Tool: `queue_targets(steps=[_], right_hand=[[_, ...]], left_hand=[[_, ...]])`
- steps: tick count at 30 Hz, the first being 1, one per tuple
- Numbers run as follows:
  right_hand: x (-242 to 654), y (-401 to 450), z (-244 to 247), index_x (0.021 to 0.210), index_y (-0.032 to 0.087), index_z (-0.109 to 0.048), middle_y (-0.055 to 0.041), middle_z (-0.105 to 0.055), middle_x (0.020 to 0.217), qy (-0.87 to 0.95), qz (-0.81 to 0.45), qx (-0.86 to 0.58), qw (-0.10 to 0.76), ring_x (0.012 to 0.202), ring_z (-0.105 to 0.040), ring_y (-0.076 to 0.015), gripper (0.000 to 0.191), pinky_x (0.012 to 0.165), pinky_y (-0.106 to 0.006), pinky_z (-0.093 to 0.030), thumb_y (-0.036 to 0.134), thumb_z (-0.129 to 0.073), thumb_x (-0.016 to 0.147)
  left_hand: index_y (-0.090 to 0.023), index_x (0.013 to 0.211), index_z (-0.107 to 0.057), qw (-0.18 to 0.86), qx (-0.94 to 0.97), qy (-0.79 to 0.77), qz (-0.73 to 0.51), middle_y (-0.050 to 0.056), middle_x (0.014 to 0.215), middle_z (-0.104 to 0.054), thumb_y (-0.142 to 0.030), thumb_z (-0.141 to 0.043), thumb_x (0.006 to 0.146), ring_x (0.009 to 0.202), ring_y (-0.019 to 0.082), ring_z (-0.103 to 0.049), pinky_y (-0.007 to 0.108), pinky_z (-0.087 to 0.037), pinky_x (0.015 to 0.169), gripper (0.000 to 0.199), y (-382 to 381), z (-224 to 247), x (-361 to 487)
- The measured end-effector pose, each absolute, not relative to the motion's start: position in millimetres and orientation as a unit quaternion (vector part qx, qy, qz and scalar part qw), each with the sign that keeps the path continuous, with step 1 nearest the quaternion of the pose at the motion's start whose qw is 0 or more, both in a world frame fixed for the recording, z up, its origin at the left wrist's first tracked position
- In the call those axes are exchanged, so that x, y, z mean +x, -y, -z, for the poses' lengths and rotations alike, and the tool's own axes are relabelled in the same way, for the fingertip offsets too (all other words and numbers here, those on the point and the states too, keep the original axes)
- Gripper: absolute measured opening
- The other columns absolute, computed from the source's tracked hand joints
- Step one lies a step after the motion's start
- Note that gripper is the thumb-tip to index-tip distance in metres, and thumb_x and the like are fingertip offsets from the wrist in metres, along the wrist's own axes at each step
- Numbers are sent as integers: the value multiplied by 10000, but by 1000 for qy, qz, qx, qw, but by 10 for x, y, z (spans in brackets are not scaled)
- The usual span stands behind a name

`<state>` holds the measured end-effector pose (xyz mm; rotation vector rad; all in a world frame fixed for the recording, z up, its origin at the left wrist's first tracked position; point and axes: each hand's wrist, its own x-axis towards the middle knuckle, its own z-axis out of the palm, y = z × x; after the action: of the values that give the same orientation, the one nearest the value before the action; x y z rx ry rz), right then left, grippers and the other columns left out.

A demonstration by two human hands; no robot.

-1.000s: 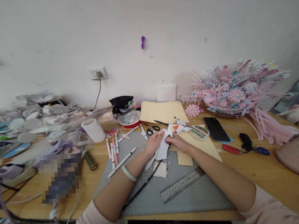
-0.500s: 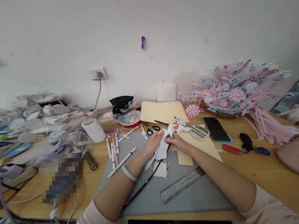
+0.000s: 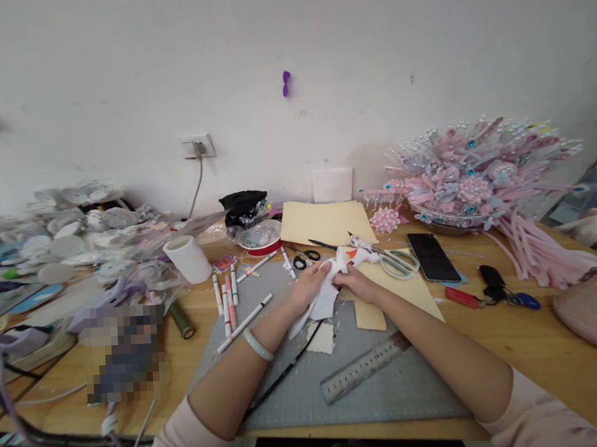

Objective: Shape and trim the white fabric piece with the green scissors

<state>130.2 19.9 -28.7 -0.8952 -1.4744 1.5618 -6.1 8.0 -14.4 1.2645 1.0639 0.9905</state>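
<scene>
Over the grey mat [image 3: 387, 385] on our cluttered bench [image 3: 530, 345], our left hand [image 3: 309, 286] and right hand [image 3: 354, 285] both pinch a white paper scrap [image 3: 326, 297], apparently mid-shaping, and we judge that working it further calls for a firm two-handed grip

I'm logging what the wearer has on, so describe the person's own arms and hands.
Both forearms are bare, with pale pink sleeves pushed up near the elbows: the left sleeve and the right sleeve. A smooth pale green bangle circles the left wrist. The left hand and right hand wear no gloves; no rings can be made out.

White paper [image 3: 326, 295]; grey mat [image 3: 387, 392]; pink headdress [image 3: 471, 181]; tan card [image 3: 326, 222].
</scene>
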Motion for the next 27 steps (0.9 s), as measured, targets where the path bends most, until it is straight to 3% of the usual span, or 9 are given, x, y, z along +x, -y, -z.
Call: queue_targets(steps=[8, 22, 27], right_hand=[[1303, -187, 259, 622, 161, -488, 29, -473, 583, 580, -618, -353, 397, 561, -410, -103, 108, 566, -243, -329, 250, -538, 586], [1330, -209, 286, 593, 153, -490, 47, -448, 551, 588, -607, -358, 398, 539, -378, -88, 65, 530, -226, -298, 190, -536, 566], [1314, -203, 289, 622, 160, -485, 32, -471, 586, 568, -626, -347, 405, 562, -415, -97, 83, 561, -234, -339, 222, -519, 578]], left_hand=[[-124, 775, -595, 571, 523, -460, -435, -10, 570, -559, -522, -541, 680, 492, 87, -436, 213, -331, 496, 412, -62, 102, -54], [-136, 764, -584, 564, 539, -465, -420, -26, 542, -527, -521, -535, 682, 480, 83, -411, 212, -314, 488, 396, -69, 115, -69], [-141, 743, -570, 576, 525, -463, -423, -26, 546, -532, -506, -527, 691, 471, 80, -409, 212, -319, 483, 372, -50, 80, -57]])
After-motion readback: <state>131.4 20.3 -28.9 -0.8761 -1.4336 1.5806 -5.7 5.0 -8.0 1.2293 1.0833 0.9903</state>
